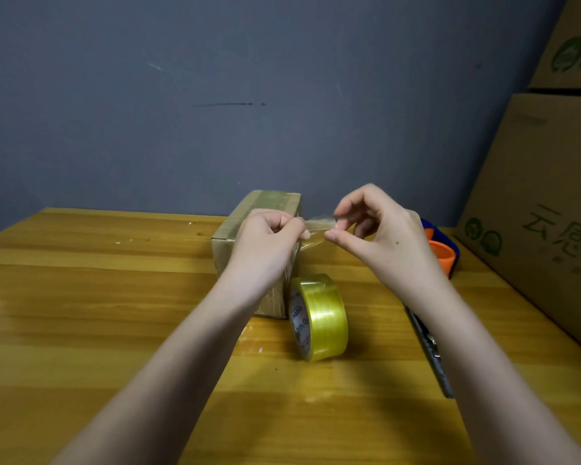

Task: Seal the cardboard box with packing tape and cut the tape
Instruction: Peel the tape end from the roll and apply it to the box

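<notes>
We hold a loose strip of clear tape over the cardboard box, ready to stick it down.

The cardboard box (249, 250) lies on the wooden surface (81, 297), its top already glossy with tape. Just above its right edge, our left hand (269, 236) pinches one end of the tape strip (317, 226) and our right hand (376, 226) pinches the other, each grip closed on film. The strip looks slack and creased, so we judge it best to pull it taut, lower one end onto the box first, then smooth along it. The tape roll (319, 317) stands on edge just in front of the box. Right of the box sit an orange and blue dispenser (441, 248) and, nearer us, a dark cutter (431, 347).
</notes>
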{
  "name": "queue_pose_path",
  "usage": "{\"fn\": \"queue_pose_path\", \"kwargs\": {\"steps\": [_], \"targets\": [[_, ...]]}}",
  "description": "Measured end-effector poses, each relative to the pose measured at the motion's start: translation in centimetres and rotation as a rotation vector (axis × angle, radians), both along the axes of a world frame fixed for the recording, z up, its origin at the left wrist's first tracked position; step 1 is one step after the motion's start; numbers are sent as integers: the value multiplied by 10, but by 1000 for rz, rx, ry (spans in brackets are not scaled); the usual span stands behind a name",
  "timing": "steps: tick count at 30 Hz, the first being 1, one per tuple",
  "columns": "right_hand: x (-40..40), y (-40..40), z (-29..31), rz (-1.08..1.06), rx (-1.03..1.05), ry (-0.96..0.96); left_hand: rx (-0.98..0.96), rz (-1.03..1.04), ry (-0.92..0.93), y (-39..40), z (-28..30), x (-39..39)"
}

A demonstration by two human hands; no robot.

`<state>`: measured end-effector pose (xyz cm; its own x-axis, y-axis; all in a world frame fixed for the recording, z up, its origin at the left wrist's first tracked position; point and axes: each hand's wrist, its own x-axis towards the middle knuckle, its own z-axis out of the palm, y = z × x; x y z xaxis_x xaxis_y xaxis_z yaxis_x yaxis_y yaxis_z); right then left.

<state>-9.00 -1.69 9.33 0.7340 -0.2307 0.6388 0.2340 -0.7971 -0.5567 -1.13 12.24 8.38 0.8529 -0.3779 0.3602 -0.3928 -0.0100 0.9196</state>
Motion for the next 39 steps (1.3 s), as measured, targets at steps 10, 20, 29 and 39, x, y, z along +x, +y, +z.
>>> {"fn": "queue_pose_path", "kwargs": {"steps": [10, 20, 29, 39], "targets": [[-1, 0, 1, -2, -80, -12, 15, -33, -18, 1, -1, 3], [3, -1, -1, 7, -92, -3, 47, -31, 7, 1, -1, 2], [2, 3, -1, 29, -37, -1, 84, 51, -33, 1, -2, 1], [-1, -3, -1, 60, -250, -34, 240, 204, -162, 4, -3, 3]]}}
